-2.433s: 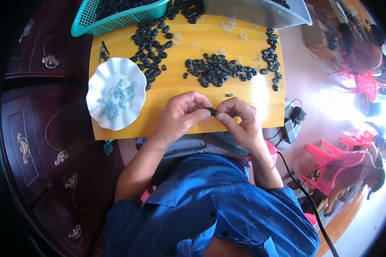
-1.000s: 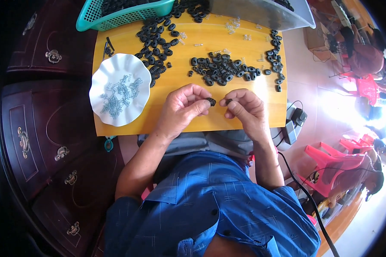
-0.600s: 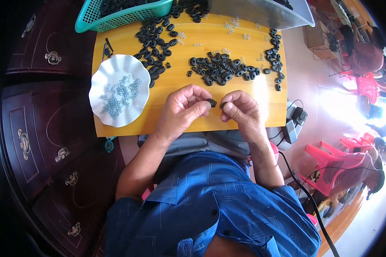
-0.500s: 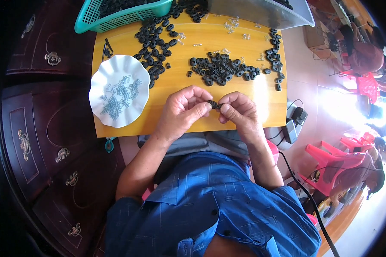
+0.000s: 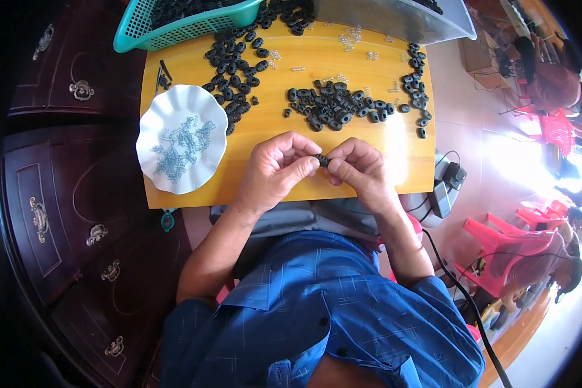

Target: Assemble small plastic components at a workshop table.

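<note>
Between my two hands, just above the table's front part, is a small black plastic cord lock (image 5: 321,159). My left hand (image 5: 275,169) pinches its left end between thumb and fingertips. From the other side, the thumb and fingers of my right hand (image 5: 362,171) close on its right end; the fingertips hide much of it. Beyond my hands lies a pile of black oval cord lock parts (image 5: 333,107). To the left stands a white scalloped plate (image 5: 150,116) holding many small metal springs (image 5: 182,145).
A green plastic basket (image 5: 194,29) and a grey bin (image 5: 394,22) stand at the back, with black parts inside. More cord lock parts (image 5: 229,64) line the left and right of the yellow table (image 5: 252,184). Loose springs (image 5: 349,39) lie farther back. Dark drawers flank the left.
My right hand has moved slightly left, bringing its fingertips closer to my left hand and closing the small gap at the cord lock. The left hand stays nearly still.
</note>
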Tool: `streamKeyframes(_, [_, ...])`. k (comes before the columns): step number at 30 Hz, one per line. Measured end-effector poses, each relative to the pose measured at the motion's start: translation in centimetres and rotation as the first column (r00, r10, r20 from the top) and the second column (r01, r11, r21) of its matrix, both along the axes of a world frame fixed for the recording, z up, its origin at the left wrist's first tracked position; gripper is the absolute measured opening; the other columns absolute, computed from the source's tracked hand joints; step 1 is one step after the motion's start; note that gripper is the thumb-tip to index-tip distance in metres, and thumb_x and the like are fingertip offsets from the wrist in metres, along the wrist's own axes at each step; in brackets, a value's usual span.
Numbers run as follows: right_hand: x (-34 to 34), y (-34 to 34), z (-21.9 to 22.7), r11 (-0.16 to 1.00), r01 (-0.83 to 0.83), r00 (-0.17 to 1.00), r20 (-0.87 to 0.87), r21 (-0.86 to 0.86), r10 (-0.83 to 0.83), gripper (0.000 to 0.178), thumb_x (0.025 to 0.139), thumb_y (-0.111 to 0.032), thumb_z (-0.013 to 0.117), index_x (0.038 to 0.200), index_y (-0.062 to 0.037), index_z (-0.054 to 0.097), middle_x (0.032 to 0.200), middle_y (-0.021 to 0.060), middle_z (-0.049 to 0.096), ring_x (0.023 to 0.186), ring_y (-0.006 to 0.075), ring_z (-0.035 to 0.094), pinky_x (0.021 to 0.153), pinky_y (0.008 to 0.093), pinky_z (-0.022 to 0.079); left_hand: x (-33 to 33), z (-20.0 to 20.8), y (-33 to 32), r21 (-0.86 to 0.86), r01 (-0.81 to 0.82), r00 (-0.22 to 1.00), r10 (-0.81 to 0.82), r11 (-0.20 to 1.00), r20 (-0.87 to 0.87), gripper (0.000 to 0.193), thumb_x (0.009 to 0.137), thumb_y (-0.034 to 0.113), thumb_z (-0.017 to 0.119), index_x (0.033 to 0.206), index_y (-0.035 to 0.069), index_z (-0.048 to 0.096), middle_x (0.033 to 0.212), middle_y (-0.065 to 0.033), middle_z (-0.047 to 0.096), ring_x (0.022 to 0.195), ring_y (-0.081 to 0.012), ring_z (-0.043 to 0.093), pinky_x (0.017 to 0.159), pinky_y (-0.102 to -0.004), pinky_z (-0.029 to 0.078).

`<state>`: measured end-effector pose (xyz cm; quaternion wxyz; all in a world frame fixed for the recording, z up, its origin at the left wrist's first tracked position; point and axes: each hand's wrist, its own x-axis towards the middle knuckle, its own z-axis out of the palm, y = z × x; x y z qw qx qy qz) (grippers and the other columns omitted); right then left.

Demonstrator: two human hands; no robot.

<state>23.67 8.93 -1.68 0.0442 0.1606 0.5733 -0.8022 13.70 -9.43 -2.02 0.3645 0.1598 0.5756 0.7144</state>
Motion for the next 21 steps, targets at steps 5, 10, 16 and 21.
streamKeyframes(5, [-0.2,0.4,-0.8,1.0,-0.019,0.999,-0.051,0.016,0.02,0.01,0.098,-0.01,0.068,0.104,-0.0028,0.064,0.089,0.0012,0.068,0.079,0.0067,0.062,0.073,0.023,0.052,0.1,-0.4,0.1,0.02,-0.027,0.999,0.028,0.999,-0.029,0.012,0.093,0.002,0.07,0.104,0.001,0.066,0.087,-0.0008,0.069,0.077,-0.0056,0.064,0.072,-0.0213,0.053])
streamKeyframes(10, [-0.5,0.2,-1.1,0.984,0.011,0.997,-0.07,-0.176,-0.024,0.01,0.097,-0.01,0.069,0.103,-0.003,0.065,0.087,0.0029,0.07,0.076,0.0081,0.064,0.071,0.0221,0.053,0.2,0.0,0.4,0.03,-0.062,0.997,0.061,0.998,0.057,0.014,0.094,0.002,0.07,0.107,0.0,0.065,0.089,-0.0028,0.068,0.081,-0.0083,0.065,0.075,-0.0233,0.054])
streamKeyframes(16, [0.0,0.7,-0.3,0.978,0.012,0.996,-0.084,-0.208,-0.03,0.012,0.097,-0.011,0.069,0.104,-0.0025,0.065,0.089,0.0055,0.07,0.077,0.0085,0.064,0.071,0.0226,0.053,0.2,0.0,0.7,0.068,-0.031,0.998,0.027,0.997,0.06,0.015,0.094,0.003,0.07,0.107,0.0,0.064,0.09,-0.0041,0.068,0.082,-0.0103,0.067,0.078,-0.0255,0.056])
streamKeyframes(21, [0.3,1.0,0.5,0.969,0.003,0.994,-0.101,-0.245,-0.029,0.01,0.098,-0.009,0.067,0.104,-0.0018,0.062,0.09,0.0032,0.068,0.078,0.0082,0.062,0.071,0.0222,0.052,0.5,0.3,1.0,0.071,-0.026,0.998,0.022,0.997,0.054,0.015,0.094,0.002,0.069,0.107,0.0,0.064,0.09,-0.005,0.069,0.081,-0.0099,0.067,0.076,-0.0246,0.056])
